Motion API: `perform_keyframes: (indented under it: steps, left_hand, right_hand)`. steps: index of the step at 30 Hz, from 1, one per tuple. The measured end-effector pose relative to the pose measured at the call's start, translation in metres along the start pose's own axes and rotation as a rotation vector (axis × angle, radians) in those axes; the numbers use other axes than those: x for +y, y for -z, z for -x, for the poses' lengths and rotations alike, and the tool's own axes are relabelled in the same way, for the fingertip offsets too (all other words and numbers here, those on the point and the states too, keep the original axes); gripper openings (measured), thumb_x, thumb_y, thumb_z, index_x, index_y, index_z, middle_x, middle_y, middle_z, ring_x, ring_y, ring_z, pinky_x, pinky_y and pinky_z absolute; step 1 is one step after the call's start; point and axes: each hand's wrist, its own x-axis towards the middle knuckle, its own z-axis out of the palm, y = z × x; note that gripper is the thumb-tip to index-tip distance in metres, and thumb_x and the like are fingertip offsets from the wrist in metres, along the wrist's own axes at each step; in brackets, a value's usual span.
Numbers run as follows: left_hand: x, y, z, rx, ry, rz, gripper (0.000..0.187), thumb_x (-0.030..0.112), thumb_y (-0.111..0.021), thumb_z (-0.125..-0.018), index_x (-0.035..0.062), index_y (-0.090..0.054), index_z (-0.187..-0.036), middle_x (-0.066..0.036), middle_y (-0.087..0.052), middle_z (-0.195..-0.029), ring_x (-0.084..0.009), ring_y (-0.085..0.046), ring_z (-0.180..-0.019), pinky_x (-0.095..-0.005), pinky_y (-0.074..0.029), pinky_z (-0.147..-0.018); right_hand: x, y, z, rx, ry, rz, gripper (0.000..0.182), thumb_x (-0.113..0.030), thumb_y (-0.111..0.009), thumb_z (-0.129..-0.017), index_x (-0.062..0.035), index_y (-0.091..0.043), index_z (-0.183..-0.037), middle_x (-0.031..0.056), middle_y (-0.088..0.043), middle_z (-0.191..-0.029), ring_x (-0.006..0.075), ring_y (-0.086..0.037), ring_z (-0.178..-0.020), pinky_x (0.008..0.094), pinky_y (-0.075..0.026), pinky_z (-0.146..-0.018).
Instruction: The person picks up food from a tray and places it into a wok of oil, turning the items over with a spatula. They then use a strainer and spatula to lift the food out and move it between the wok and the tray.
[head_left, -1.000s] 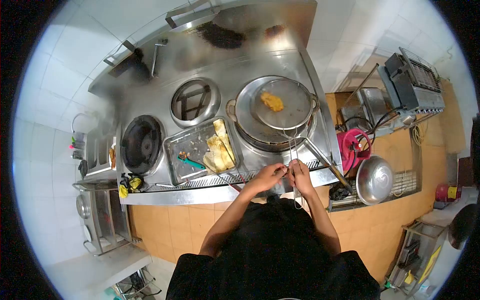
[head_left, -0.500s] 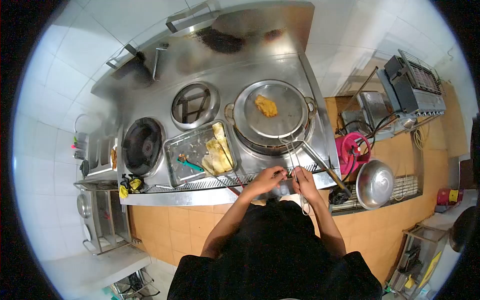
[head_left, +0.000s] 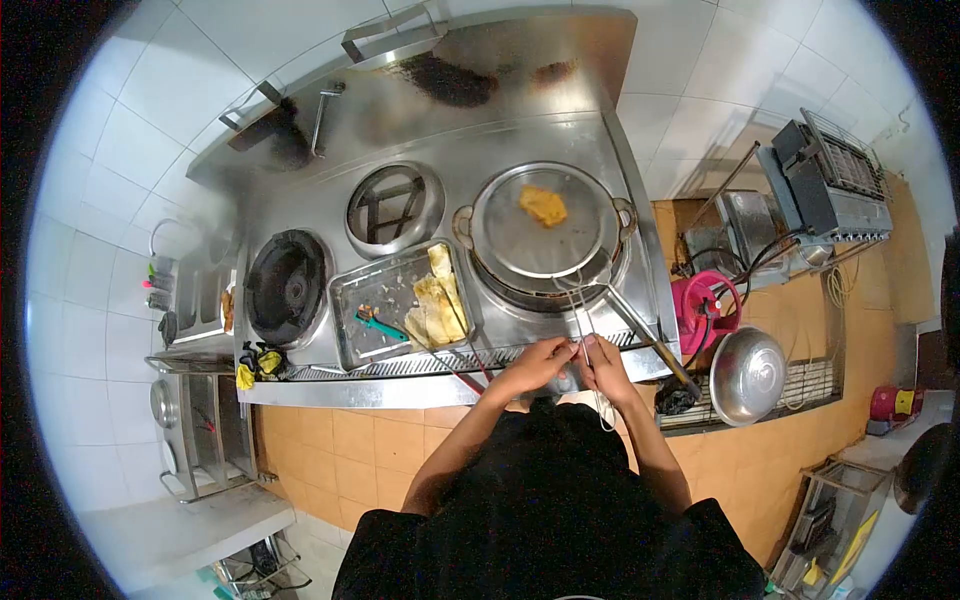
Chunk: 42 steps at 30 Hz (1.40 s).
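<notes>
A golden fried piece (head_left: 543,206) lies in the oil of the wide two-handled pan (head_left: 500,250) on the right burner. My right hand (head_left: 606,368) is closed on the thin wire handle of a tool (head_left: 580,308) reaching the pan's near edge. Beside it, nearly touching, my left hand (head_left: 540,366) has its fingers pinched together; what they hold, if anything, is too small to tell. Left of the pan, a glass tray (head_left: 345,325) holds pale yellow pieces (head_left: 436,310) and a teal-handled tool (head_left: 382,325).
A long-handled ladle (head_left: 650,342) leans from the pan over the stove's front edge. Thin sticks (head_left: 455,371) cross the tray's front right corner. Empty burners (head_left: 285,287) are at the left. A pink gas cylinder (head_left: 706,312) and metal lid (head_left: 748,372) stand right.
The fried piece has shifted slightly right and turned in the oil. The fingers of my left hand have closed and come nearer my right hand.
</notes>
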Motion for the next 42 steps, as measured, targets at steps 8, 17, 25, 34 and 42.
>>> perform_keyframes:
  steps: [8,17,25,34,42]
  left_hand:
    - [0.01,0.007,0.008,-0.051,-0.008,-0.083,0.042,0.039,-0.046,-0.099,0.0001,-0.059,-0.108,-0.007,-0.064,-0.093,-0.013,-0.06,-0.071,-0.0273,-0.048,-0.065]
    - [0.019,0.004,0.017,-0.062,-0.031,-0.014,0.036,0.036,-0.053,-0.097,0.0008,-0.058,-0.104,-0.004,-0.061,-0.086,-0.0123,-0.057,-0.074,-0.0274,-0.048,-0.066]
    - [0.013,0.002,0.015,-0.058,0.021,-0.039,0.039,0.038,-0.053,-0.097,0.0002,-0.058,-0.104,-0.006,-0.062,-0.085,-0.0129,-0.059,-0.072,-0.0292,-0.047,-0.066]
    - [0.001,-0.007,0.004,-0.089,-0.042,-0.102,0.042,0.037,-0.052,-0.097,0.0005,-0.056,-0.116,-0.008,-0.064,-0.097,-0.0157,-0.062,-0.076,-0.0306,-0.05,-0.07]
    - [0.005,-0.005,0.009,-0.135,-0.031,-0.102,0.043,0.036,-0.052,-0.098,-0.0028,-0.056,-0.116,-0.009,-0.065,-0.097,-0.016,-0.062,-0.075,-0.0315,-0.05,-0.072]
  right_hand:
    - [0.007,0.001,-0.006,0.034,0.037,0.004,0.038,-0.034,-0.035,-0.104,-0.0057,-0.047,-0.082,-0.0001,-0.037,-0.051,0.0095,-0.034,-0.038,0.0255,-0.028,-0.037]
    - [-0.007,0.001,0.011,0.007,0.059,0.045,0.033,-0.03,-0.034,-0.103,-0.0056,-0.046,-0.085,0.0008,-0.038,-0.05,0.0095,-0.033,-0.037,0.0248,-0.029,-0.036]
    - [0.004,0.003,0.01,0.012,0.01,0.045,0.034,-0.031,-0.034,-0.104,-0.0056,-0.046,-0.084,0.0005,-0.038,-0.051,0.0095,-0.034,-0.038,0.0247,-0.029,-0.036]
    - [0.01,0.005,0.0,0.02,-0.022,-0.029,0.037,-0.034,-0.033,-0.104,-0.0066,-0.048,-0.084,0.0006,-0.039,-0.049,0.0098,-0.034,-0.037,0.0252,-0.03,-0.036]
    - [0.015,0.008,0.003,-0.002,0.01,0.018,0.04,-0.035,-0.034,-0.104,-0.005,-0.049,-0.083,0.0004,-0.039,-0.049,0.0091,-0.034,-0.037,0.0243,-0.029,-0.036]
